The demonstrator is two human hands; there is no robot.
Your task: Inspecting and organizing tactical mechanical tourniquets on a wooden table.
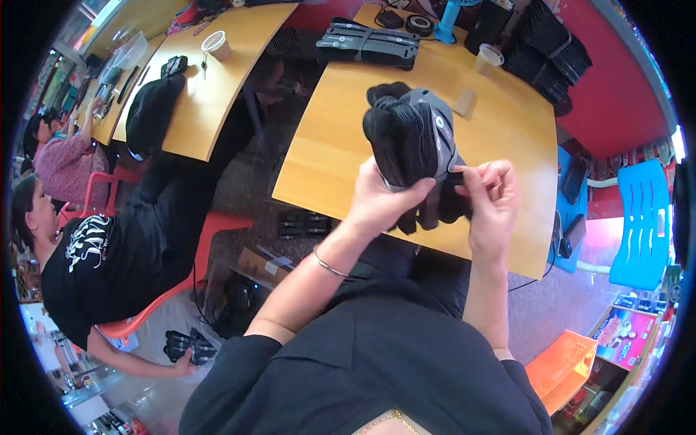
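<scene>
Over the table, my left hand [388,192] is wrapped round the lower part of a thick bundle of black and grey fabric pieces [406,138], layered like stacked socks. The bundle stands upright and splays out at its top; dark ends hang below my hand. Beside it, my right hand [489,192] is closed in a pinch at the bundle's right edge, where a thin grey strip [453,169] shows. What exactly its fingertips grip is too small to make out.
A tied grey-black bundle [368,43] lies at the table's [319,167] far left. Several dark bundles [547,54], a cup [489,59] and a blue fan [447,22] stand at the back. On the left sits a co-worker [123,261], one hand holding a black bundle [190,346].
</scene>
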